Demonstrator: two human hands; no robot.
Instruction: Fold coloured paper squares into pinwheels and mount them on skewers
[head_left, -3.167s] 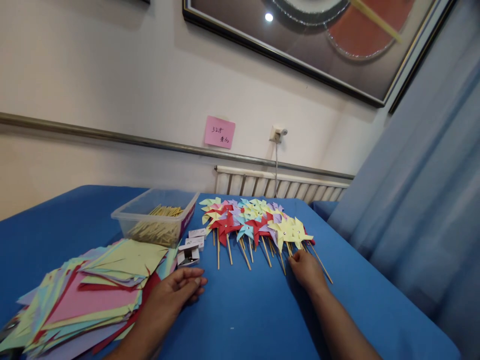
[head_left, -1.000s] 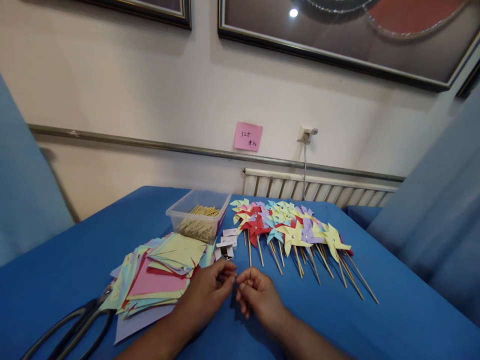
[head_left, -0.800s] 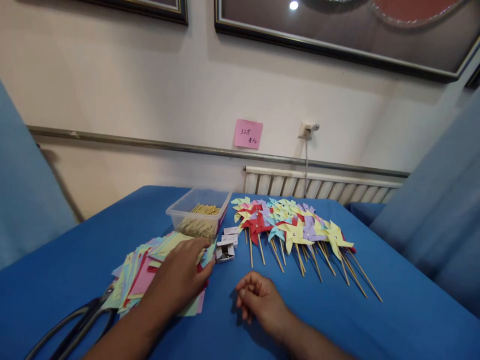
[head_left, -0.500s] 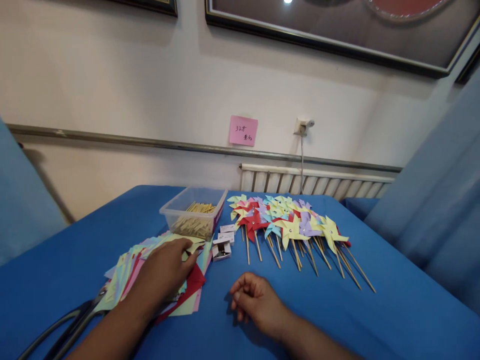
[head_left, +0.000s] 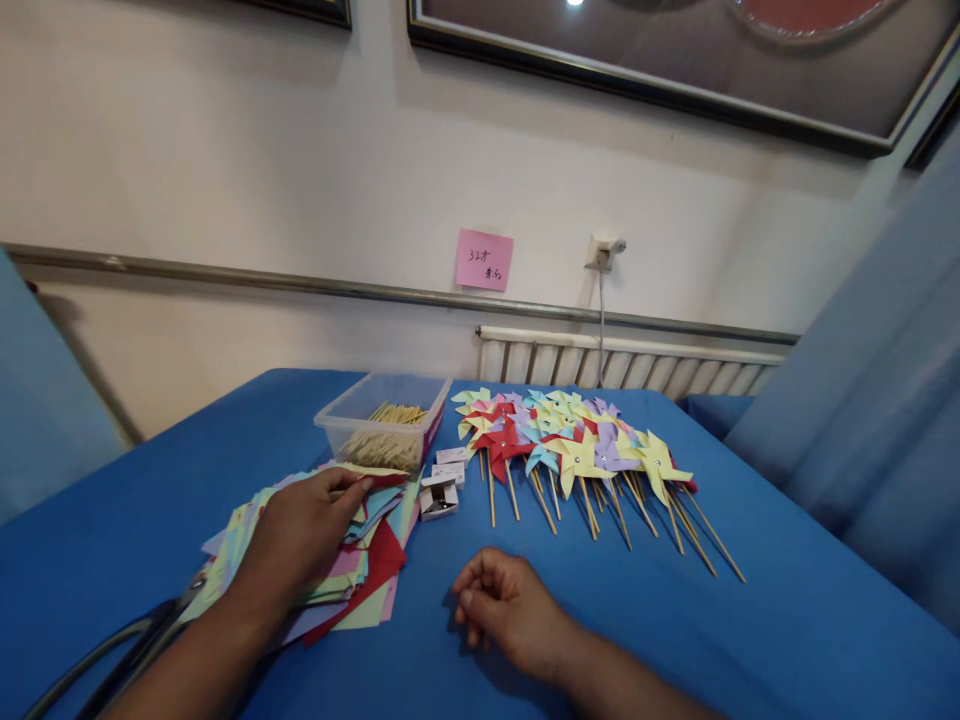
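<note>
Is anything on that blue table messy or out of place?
The stack of coloured paper squares under the left hand is fanned out and skewed, with corners poking every way. The pinwheels lie in an overlapping heap. Nothing looks spilled or damaged.

You have soft, even indoor light from above; a ceiling lamp makes a small glare spot on the glass of the framed picture (head_left: 675,60). Shadows under the hands are weak. Straight lines bend near the edges, and the left hand (head_left: 300,530) is slightly blurred.
</note>
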